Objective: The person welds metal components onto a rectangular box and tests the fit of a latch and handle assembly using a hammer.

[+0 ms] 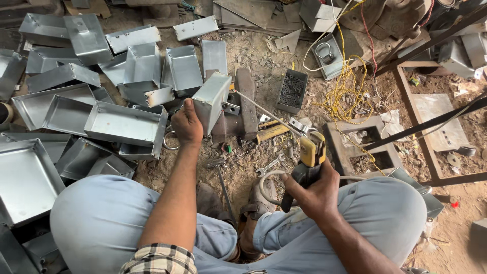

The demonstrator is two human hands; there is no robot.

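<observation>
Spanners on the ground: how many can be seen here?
1 for sure: a small open-ended spanner lies on the dirt between the person's knees, just left of the right hand. Others may be hidden in the scrap and clutter.

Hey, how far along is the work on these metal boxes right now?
Many folded grey sheet-metal trays already lie piled on the person's left, though whether they are welded cannot be told. In hand: the left hand steadies one grey sheet-metal box on edge, while the right hand holds a yellow-and-black welding electrode holder, its rod reaching toward the box. How many remain cannot be told.
</observation>
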